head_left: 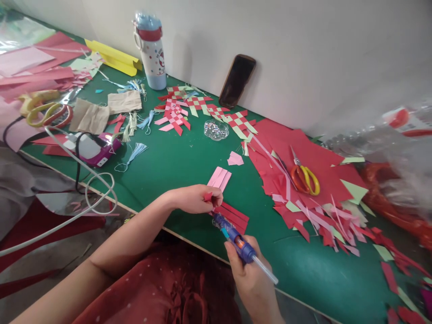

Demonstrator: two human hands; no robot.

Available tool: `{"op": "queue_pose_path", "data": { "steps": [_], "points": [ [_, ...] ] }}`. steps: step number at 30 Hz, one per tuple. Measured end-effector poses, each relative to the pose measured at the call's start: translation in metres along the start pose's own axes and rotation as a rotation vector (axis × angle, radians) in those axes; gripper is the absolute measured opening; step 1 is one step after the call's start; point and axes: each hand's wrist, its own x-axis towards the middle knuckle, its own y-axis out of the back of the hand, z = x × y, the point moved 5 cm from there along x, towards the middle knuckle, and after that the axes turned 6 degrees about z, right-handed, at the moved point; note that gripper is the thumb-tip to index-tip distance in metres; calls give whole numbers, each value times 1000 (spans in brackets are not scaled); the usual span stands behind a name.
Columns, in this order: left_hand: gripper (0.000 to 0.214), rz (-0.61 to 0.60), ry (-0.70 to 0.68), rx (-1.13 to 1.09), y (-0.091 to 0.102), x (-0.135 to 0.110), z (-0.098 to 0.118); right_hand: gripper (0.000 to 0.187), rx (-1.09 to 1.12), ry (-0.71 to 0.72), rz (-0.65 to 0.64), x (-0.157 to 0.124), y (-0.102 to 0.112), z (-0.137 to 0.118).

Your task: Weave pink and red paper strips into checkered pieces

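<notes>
— Against a pale wall [303, 58], saw a green table [175, 166] scattered with paper scraps [337, 225].
— Held what in the right hand [251, 270]?
— Gripped a blue glue gun [233, 237], fingers wrapped snugly round the body.
— And in the left hand [194, 198]?
— Pinched a bit of red paper [208, 196] in nearly closed fingers, by the gun's front end.
— Saw slit paper?
— Yes, red slit paper [238, 218] beside the gun, pink slit paper [220, 177] just beyond the left hand.
</notes>
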Motion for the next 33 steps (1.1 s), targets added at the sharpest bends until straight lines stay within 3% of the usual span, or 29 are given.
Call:
{"op": "queue_pose_path", "data": {
  "steps": [9,13,16,19,22,27,33],
  "points": [
    [22,7,-9,31,0,-1,-3,22,144,-134,56,-13,23,17],
    [22,6,-6,28,-1,-1,-5,24,261,-233,61,-17,18,20],
    [22,2,-16,31,-1,-1,-4,33,556,-514,45,-25,8,34],
    [20,9,-22,68,-2,-2,0,40,925,-819,111,-35,3,45],
    [23,19,-9,99,-3,-3,2,41,1241,-999,130,-38,3,47],
    [47,-17,13,97,-8,-2,1,37,1617,-1127,71,-40,3,48],
    [36,2,15,137,-10,-1,2,34,1806,-1077,11,-46,-1,51]
  ]
}}
